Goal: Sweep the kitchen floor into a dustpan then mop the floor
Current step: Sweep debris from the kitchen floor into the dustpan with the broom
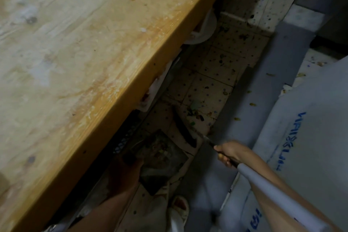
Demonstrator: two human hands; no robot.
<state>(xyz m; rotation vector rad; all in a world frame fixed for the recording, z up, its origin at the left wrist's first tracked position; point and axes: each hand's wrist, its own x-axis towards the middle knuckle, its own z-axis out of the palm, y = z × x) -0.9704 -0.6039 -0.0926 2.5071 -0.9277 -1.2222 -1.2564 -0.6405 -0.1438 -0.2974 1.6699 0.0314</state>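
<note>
Right hand [228, 153] gripping broom [185, 134], dustpan [162, 153] left

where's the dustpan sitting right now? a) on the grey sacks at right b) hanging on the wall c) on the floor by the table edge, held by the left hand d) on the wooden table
c: the dustpan lies low on the tiled floor beside the wooden table, with the left hand gripping its handle and scraps already in it.
</note>
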